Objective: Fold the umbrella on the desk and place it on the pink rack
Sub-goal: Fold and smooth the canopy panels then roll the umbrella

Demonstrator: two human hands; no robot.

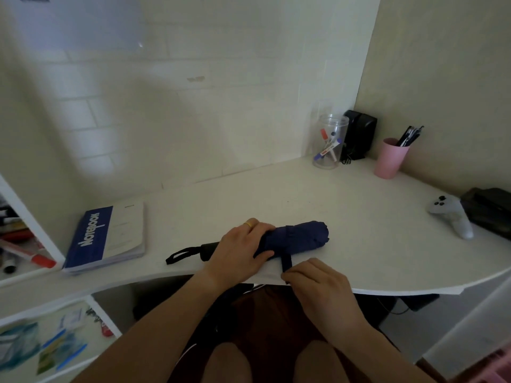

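Note:
A navy blue umbrella (301, 236), rolled up, lies on the white desk (345, 205) near its front edge, its black handle and wrist loop (182, 255) pointing left. My left hand (243, 250) is wrapped around the umbrella's middle, pressing the fabric together. My right hand (315, 283) pinches the end of the umbrella's closing strap (286, 262), which hangs toward the desk edge. A bit of pink rack (495, 366) shows at the bottom right corner.
A blue notebook (107, 239) lies at the left of the desk. At the back right stand a clear jar of markers (329, 142), a black speaker (359, 136) and a pink pen cup (390, 158). A white game controller (450, 217) and a black case (489, 208) sit far right. Shelves stand left.

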